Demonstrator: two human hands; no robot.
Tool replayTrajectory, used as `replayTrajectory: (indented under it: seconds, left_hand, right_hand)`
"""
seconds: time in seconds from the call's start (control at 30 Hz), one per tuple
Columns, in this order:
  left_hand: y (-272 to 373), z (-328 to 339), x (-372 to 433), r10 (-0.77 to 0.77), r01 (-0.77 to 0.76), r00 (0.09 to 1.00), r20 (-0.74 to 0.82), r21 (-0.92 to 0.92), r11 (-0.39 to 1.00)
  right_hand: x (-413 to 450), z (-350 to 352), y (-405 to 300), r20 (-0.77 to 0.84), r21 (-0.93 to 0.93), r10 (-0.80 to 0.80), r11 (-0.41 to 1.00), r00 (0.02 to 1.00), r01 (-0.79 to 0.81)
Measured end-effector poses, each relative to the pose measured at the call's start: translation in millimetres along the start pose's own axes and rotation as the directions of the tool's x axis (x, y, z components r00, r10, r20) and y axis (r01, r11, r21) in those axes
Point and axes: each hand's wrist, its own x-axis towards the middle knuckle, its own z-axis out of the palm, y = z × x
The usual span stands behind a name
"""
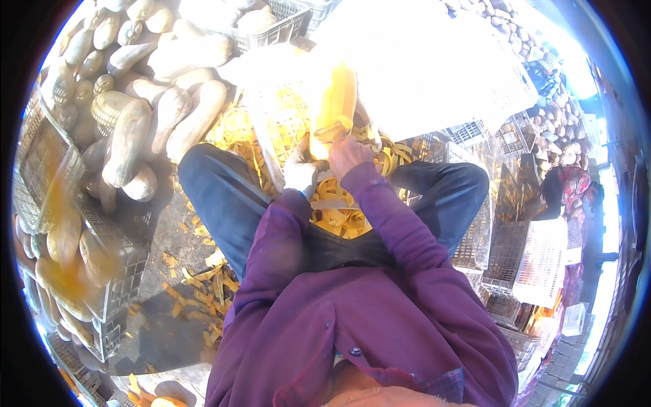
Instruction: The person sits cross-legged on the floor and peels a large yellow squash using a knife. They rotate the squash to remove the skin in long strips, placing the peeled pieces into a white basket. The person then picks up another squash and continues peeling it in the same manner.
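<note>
A long squash (339,99), its flesh bare and orange-yellow, points away from me above my lap, its upper part washed out by glare. My left hand (301,170), in a pale glove, is at the squash's near end on the left; what its fingers hold is not clear. My right hand (350,156), without a glove, is closed at the near right end of the squash; a tool in it cannot be made out. Curled yellow peel strips (338,208) lie in a heap between my thighs, below both hands. More peelings (394,155) hang by my right knee.
Unpeeled long squashes (127,137) are piled at the upper left. Plastic crates with squashes (114,285) stand at the left. Peel scraps (216,295) litter the ground. White crates (541,259) stand at the right, near another person (574,188). Glare hides much of the top.
</note>
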Motion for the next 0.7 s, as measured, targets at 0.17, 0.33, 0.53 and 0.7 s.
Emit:
replayTrajectory:
  seconds: [0.17,0.33,0.53,0.7]
  left_hand:
    - [-20,-14,9,0.016,-0.015,0.999,0.030,-0.025,1.000]
    - [20,13,-9,-0.015,0.020,0.999,-0.032,0.168,0.986]
    - [26,35,32,0.290,-0.289,0.944,0.159,0.823,0.489]
    - [19,36,90,0.161,-0.321,0.947,0.279,0.835,0.446]
  right_hand:
    - [-54,13,13,0.108,0.121,-0.129,0.986,0.986,0.115]
    - [-101,20,62,0.265,0.298,0.167,0.923,0.950,-0.245]
    - [-1,32,100,-0.104,0.678,0.203,0.731,0.974,-0.080]
    - [71,65,85,-0.032,0.846,0.236,0.523,0.971,-0.099]
